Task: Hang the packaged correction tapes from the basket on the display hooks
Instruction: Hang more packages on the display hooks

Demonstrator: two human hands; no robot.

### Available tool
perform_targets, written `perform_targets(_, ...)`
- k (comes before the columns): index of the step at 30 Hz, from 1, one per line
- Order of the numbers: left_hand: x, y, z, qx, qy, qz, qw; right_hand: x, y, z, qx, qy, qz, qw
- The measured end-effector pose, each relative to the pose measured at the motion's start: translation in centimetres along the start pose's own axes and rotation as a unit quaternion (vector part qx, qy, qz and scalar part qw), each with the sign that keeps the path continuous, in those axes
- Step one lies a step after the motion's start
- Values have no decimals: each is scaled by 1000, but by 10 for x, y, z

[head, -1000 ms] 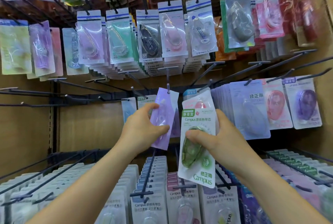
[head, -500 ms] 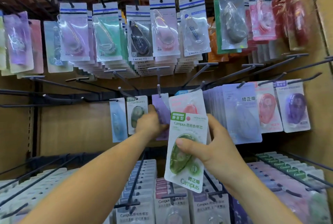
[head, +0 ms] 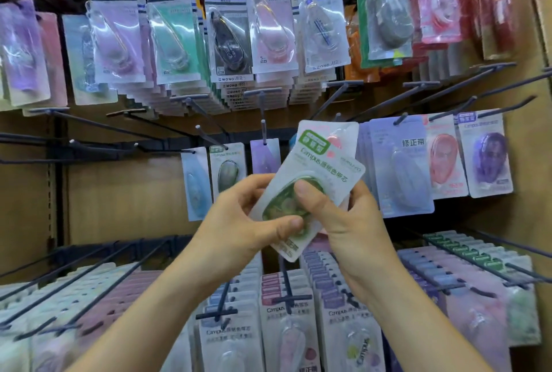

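Observation:
Both hands hold a green Campus correction tape pack (head: pixel 325 174), tilted to the right in front of the middle row of hooks. My left hand (head: pixel 239 222) pinches its lower left edge with thumb over the blister. My right hand (head: pixel 343 222) grips its right side, thumb on the green tape, with a pink pack (head: pixel 337 138) held behind it. A purple pack (head: pixel 264 156) hangs alone on the hook (head: pixel 263 129) just above my left hand. The basket is out of view.
Rows of packaged tapes hang above (head: pixel 227 36) and below (head: pixel 286 329). To the right hang lilac, pink and purple packs (head: pixel 412 168). Bare black hooks (head: pixel 89 147) jut out at left from the brown back panel.
My left hand let go of the purple pack, which now hangs on its hook, and came back to the green pack. The right hand tilted that pack to the right.

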State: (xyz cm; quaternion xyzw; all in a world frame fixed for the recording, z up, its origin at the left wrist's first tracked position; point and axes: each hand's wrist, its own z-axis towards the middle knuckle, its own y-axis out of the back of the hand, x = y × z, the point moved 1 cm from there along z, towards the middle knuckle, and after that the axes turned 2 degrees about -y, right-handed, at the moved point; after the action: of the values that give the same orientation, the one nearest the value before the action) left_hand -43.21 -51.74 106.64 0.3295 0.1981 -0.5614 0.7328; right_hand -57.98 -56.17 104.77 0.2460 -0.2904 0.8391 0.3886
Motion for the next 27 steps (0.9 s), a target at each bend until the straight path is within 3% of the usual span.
perform_targets(5, 2, 3, -9, -22, 15, -39, 999, 2, -6, -6, 15, 7, 8, 1000)
perform_targets(11, 1, 8, -17, -79, 50, -184, 978, 0, 0, -12, -15, 28, -37, 999)
perform_targets(18, -14, 19, -29, -187, -112, -4, 976, 14, 14, -22, -40, 49, -66, 996)
perform_targets(24, -17, -19, -28, -166, -164, 135, 963, 37, 23, -30, -24, 63, -17, 998)
perform_targets(27, -22, -39, -21, -142, -157, 135, 968, 46, 28, -35, -29, 70, -32, 997)
